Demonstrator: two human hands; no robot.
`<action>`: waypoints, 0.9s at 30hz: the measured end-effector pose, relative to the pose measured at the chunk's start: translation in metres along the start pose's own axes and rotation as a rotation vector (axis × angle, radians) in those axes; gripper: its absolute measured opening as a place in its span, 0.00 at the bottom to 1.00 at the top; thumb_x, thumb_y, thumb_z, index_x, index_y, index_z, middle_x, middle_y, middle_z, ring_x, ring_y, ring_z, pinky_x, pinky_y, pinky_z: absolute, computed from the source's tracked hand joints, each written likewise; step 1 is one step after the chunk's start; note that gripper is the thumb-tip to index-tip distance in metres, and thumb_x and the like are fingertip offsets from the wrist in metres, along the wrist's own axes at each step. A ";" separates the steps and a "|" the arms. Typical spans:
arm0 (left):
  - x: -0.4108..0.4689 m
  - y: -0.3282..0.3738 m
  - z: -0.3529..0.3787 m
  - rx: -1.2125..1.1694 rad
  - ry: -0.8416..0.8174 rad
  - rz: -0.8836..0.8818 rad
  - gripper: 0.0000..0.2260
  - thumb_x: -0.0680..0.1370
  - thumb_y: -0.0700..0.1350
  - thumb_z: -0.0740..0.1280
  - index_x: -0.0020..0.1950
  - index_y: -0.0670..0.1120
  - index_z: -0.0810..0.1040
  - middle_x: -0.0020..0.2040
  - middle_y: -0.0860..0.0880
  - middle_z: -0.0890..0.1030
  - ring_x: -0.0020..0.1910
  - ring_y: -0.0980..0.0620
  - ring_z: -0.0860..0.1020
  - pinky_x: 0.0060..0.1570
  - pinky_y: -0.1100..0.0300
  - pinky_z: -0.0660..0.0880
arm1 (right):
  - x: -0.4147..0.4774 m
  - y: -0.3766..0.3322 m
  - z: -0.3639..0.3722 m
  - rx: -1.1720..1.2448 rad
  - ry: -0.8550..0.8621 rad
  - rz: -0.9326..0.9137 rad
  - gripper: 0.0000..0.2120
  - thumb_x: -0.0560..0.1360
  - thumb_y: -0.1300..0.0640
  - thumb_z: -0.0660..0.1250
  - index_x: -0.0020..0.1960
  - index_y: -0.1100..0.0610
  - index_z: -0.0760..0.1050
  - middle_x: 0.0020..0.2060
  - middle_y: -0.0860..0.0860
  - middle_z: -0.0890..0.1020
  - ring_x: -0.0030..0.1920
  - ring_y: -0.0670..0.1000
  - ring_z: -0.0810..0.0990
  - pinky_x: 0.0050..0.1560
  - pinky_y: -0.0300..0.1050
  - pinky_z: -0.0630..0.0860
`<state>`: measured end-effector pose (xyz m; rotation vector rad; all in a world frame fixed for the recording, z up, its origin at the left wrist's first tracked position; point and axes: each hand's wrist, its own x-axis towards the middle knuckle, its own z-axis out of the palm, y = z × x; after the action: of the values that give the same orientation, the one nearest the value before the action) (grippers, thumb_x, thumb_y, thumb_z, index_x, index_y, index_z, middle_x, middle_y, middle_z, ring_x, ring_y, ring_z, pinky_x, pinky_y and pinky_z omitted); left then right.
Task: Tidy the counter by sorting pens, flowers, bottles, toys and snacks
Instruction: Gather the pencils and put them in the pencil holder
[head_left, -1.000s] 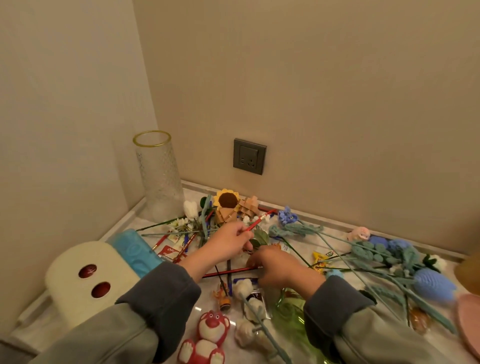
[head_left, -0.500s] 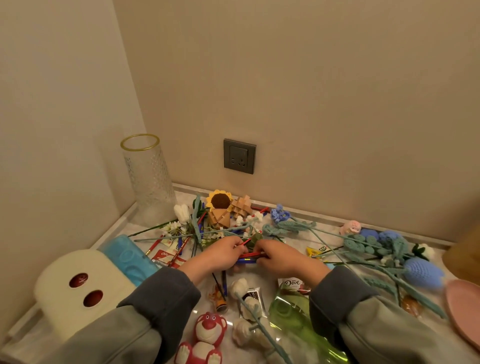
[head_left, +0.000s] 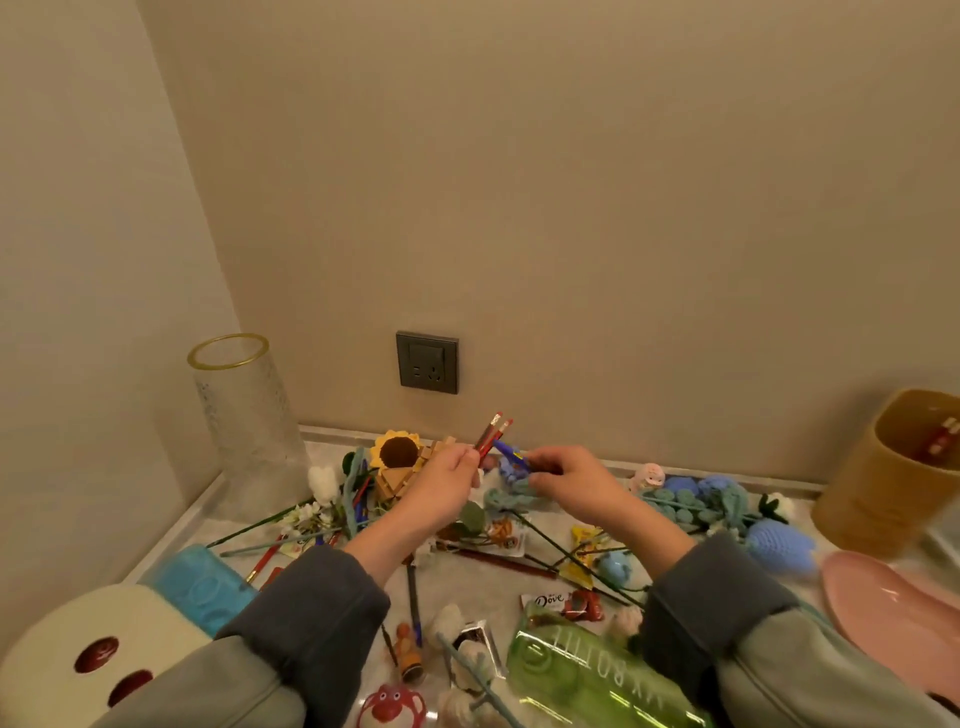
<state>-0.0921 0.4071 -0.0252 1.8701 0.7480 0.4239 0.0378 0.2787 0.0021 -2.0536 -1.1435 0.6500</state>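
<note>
Left hand (head_left: 444, 486) clamped round two red pens (head_left: 491, 436), tips up, above the counter (head_left: 493, 587) near its back edge. Right hand (head_left: 569, 486) pinches a blue pen (head_left: 506, 451) just beside them. Glass vase (head_left: 249, 426) in the back-left corner, brown cup (head_left: 883, 478) at the right edge.

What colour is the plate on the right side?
The plate is pink; the head view shows it best.

Both hands up below the wall socket (head_left: 427, 362). L hand (head_left: 447, 483) below-left of it, fingers curled round red pens (head_left: 491, 439), tips up. R hand (head_left: 566, 488) below-right, fingertips pinching a blue pen (head_left: 508, 453). Forearms in grey sleeves (head_left: 311, 608) angle twd socket.
</note>
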 end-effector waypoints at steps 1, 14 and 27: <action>0.001 0.007 0.002 -0.021 0.010 0.015 0.13 0.83 0.46 0.54 0.51 0.46 0.77 0.37 0.51 0.73 0.35 0.53 0.71 0.38 0.57 0.68 | -0.003 -0.002 -0.004 0.107 0.048 0.032 0.11 0.78 0.63 0.63 0.58 0.59 0.81 0.40 0.55 0.81 0.39 0.48 0.75 0.43 0.43 0.72; -0.009 0.110 0.084 -0.250 -0.175 0.166 0.08 0.82 0.42 0.60 0.50 0.45 0.80 0.38 0.50 0.83 0.33 0.61 0.81 0.33 0.68 0.75 | -0.059 -0.001 -0.091 0.498 0.434 0.065 0.06 0.75 0.60 0.70 0.50 0.59 0.83 0.37 0.51 0.82 0.29 0.42 0.74 0.28 0.32 0.71; 0.003 0.210 0.224 -0.177 -0.299 0.311 0.06 0.80 0.41 0.65 0.47 0.49 0.81 0.41 0.48 0.83 0.43 0.49 0.81 0.50 0.50 0.79 | -0.125 0.075 -0.234 0.413 0.527 0.060 0.04 0.75 0.62 0.70 0.42 0.55 0.81 0.32 0.51 0.82 0.31 0.46 0.81 0.35 0.38 0.80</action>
<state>0.1075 0.1965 0.0751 1.8316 0.2123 0.3800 0.1802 0.0664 0.1059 -1.7544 -0.5881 0.3051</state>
